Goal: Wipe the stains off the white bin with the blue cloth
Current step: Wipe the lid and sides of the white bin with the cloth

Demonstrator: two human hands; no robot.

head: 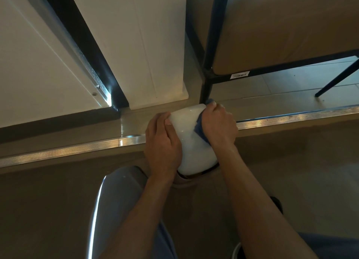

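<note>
Nearest the body, the two forearms reach forward over the knees to the white bin [191, 142], which sits between the hands at the edge of a raised step. The left hand [162, 142] lies flat against the bin's left side, fingers wrapped round the curve and thumb on the top surface, bracing it and not pinching it. The right hand [217, 125] is closed in a fist round the blue cloth [200, 129], pressing it to the bin's right side; only a fold of cloth shows below the knuckles and a scrap beyond the fingertips at the far end.

The bin's surface looks smooth and glossy, so the bracing palm may well slide if the wiping hand pushes hard sideways, and the bin could twist or skid away from the fist. The bunched cloth leaves little flat face on the plastic; a stroke might ride on knuckles and miss the stain. No stain is plain on the part that shows.

What the bin holds cannot be told: only its closed white top and side face the camera, with a dark band under its near end.

Beyond the fist, a black table leg [206, 87] stands just behind the bin, close enough for the cloth hand to knock on a long stroke. The metal strip [291, 116] along the step edge runs past both hands.
</note>
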